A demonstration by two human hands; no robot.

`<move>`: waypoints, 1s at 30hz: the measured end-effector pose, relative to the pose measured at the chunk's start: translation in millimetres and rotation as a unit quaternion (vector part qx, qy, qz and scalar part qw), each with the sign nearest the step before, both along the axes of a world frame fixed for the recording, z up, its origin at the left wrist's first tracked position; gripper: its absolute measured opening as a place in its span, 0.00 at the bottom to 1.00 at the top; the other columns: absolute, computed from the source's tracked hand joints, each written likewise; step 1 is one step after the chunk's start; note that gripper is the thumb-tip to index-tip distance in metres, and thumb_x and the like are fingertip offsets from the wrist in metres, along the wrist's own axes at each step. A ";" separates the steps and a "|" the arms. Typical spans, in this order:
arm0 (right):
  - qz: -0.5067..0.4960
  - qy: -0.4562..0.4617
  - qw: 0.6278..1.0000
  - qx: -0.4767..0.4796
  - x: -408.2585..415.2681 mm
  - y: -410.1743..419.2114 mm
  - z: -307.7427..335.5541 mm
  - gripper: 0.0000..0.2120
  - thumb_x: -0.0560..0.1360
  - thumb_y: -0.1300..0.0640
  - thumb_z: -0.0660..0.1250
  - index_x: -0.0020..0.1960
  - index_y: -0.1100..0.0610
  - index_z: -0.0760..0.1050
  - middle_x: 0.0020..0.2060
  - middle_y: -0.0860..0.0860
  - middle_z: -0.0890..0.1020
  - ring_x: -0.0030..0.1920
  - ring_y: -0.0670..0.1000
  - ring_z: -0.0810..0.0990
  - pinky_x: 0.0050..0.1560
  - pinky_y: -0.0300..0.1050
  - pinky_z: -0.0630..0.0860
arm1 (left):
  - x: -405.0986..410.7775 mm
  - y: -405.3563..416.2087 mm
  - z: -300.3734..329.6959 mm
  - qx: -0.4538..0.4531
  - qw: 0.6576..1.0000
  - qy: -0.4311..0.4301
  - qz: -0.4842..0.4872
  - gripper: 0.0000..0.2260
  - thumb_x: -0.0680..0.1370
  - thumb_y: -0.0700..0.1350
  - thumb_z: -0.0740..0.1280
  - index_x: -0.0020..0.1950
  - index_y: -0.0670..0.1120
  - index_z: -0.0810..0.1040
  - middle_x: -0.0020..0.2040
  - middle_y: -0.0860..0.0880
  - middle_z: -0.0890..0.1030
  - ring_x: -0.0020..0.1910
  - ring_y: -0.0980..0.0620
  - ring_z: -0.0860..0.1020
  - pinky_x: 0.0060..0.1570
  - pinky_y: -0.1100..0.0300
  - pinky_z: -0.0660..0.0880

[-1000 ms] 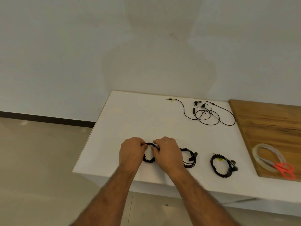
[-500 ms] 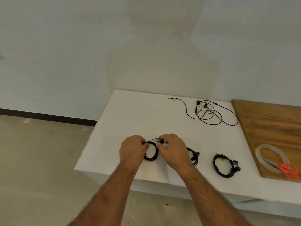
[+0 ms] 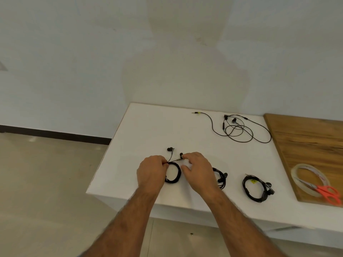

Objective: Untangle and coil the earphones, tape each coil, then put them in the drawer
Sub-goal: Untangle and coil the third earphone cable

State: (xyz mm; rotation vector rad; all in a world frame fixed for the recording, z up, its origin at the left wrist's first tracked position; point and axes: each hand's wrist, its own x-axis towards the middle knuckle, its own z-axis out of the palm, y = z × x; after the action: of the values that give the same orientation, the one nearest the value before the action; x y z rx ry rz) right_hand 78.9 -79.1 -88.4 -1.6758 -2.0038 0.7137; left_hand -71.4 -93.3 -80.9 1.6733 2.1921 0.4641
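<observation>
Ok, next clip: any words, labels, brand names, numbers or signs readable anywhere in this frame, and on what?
None can be read.
Coil under the left hand: a small pale mark on the black coil, too small to read.
Right-hand coil: a small yellow tag, no legible text.
Loose earphones: a yellow band by the plug, no text visible.
Tape roll and scissors: no print visible.

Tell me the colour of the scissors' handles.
Orange-red handles on the scissors, lying on the wooden board; the head view shows them.
</observation>
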 end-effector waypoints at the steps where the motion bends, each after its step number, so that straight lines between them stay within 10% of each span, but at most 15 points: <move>1: -0.006 0.007 1.000 0.002 0.5 -0.2 0.9 0.16 0.77 0.58 0.66 0.64 0.54 0.76 0.60 0.49 0.76 0.58 0.49 0.75 0.59 0.39 0.71 | -0.1 -0.2 0.1 -0.001 1.000 0.003 -0.001 0.08 0.79 0.50 0.64 0.49 0.51 0.83 0.39 0.53 0.83 0.40 0.53 0.79 0.38 0.60 0.75; 23: 0.154 -0.162 0.974 0.046 3.7 -1.5 6.7 0.26 0.77 0.69 0.57 0.70 0.50 0.72 0.77 0.51 0.61 0.78 0.55 0.50 0.69 0.54 0.62 | 15.6 -7.8 -6.3 0.013 0.983 0.107 -0.148 0.11 0.83 0.49 0.57 0.55 0.48 0.78 0.50 0.50 0.79 0.51 0.49 0.73 0.45 0.57 0.68; 30: 0.143 -0.110 0.981 0.066 3.5 4.0 1.7 0.14 0.81 0.61 0.58 0.57 0.53 0.81 0.59 0.49 0.79 0.67 0.52 0.68 0.62 0.51 0.70 | 7.5 -7.5 6.9 0.004 0.990 0.023 -0.141 0.09 0.82 0.46 0.57 0.51 0.49 0.77 0.40 0.54 0.82 0.39 0.54 0.79 0.43 0.57 0.74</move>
State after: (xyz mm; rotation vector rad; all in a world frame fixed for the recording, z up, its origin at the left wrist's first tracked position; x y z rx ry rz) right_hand 82.4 -75.1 -86.7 -1.4605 -2.4237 0.4900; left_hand -63.9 -100.8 -74.0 1.9764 1.9429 0.3605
